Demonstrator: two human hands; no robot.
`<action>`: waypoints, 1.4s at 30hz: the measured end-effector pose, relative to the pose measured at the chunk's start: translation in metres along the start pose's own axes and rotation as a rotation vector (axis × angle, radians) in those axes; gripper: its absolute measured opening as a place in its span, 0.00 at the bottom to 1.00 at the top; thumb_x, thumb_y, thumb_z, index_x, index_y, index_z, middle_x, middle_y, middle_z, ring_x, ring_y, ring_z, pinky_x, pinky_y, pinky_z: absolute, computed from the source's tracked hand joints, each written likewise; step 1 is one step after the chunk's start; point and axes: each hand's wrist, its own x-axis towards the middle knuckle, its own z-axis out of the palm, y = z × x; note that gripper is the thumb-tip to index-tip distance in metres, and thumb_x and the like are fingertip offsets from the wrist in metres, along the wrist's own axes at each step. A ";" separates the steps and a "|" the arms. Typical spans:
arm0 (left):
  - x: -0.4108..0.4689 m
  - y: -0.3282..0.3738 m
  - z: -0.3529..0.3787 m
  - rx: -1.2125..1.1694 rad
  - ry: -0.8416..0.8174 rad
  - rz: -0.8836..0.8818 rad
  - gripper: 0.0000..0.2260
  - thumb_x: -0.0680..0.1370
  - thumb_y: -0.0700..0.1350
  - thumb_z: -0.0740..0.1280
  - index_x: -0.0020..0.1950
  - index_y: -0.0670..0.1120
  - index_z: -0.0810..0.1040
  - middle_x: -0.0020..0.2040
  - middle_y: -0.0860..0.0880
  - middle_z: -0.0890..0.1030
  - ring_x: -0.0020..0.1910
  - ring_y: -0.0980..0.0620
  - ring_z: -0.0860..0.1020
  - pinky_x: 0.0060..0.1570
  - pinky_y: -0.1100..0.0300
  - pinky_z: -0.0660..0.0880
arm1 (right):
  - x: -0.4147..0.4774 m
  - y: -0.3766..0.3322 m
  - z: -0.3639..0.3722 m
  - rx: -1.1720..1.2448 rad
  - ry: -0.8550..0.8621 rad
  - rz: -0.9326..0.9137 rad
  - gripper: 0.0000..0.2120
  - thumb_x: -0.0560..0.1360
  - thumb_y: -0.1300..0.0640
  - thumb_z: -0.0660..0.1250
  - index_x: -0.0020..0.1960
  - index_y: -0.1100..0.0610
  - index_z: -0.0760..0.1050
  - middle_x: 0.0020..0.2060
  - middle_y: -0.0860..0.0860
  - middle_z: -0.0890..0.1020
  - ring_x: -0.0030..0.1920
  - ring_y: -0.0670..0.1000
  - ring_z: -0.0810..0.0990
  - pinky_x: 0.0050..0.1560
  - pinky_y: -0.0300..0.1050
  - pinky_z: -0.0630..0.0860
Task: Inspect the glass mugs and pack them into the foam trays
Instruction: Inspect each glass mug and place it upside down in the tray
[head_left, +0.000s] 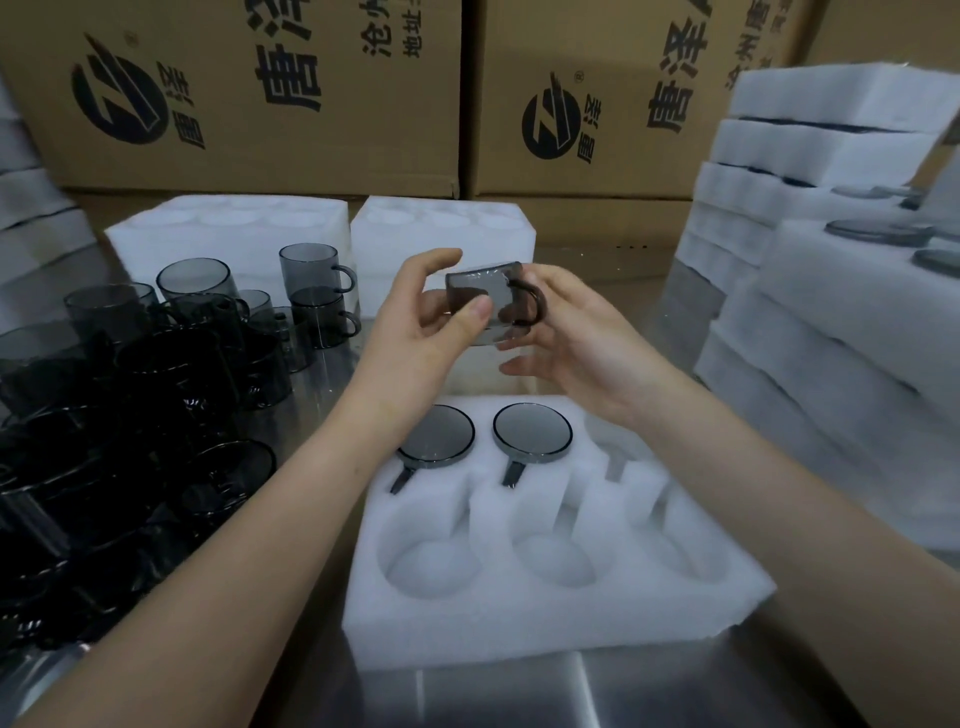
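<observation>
"唐泽" on cardboard boxes (249, 156)

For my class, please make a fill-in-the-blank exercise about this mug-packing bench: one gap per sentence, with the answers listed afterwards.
1. Packed mugs fill ____ of the six pockets in the near foam tray.
2. The left hand and the right hand hold one smoky mug ____ that tray.
3. The unpacked mugs stand on the person's ____ side.

Answers: two; above; left
</observation>
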 end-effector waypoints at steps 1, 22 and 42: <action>0.000 0.000 0.001 0.013 -0.030 0.018 0.16 0.80 0.42 0.65 0.67 0.46 0.69 0.52 0.48 0.84 0.52 0.54 0.82 0.58 0.60 0.75 | 0.000 0.000 0.001 -0.032 -0.035 0.022 0.14 0.82 0.49 0.59 0.62 0.55 0.73 0.47 0.54 0.81 0.44 0.54 0.81 0.45 0.50 0.80; 0.001 -0.001 0.001 0.175 -0.116 0.230 0.26 0.69 0.40 0.75 0.62 0.56 0.71 0.63 0.59 0.75 0.70 0.56 0.69 0.71 0.54 0.64 | -0.001 -0.004 0.000 0.276 -0.083 0.083 0.23 0.81 0.45 0.57 0.65 0.60 0.74 0.55 0.61 0.82 0.51 0.61 0.83 0.45 0.51 0.82; -0.004 0.005 0.006 0.382 -0.088 0.351 0.27 0.68 0.38 0.74 0.65 0.50 0.72 0.59 0.57 0.77 0.63 0.53 0.75 0.66 0.49 0.70 | 0.000 -0.002 -0.006 0.292 0.027 0.053 0.19 0.80 0.48 0.60 0.54 0.64 0.78 0.45 0.61 0.85 0.42 0.58 0.86 0.34 0.47 0.81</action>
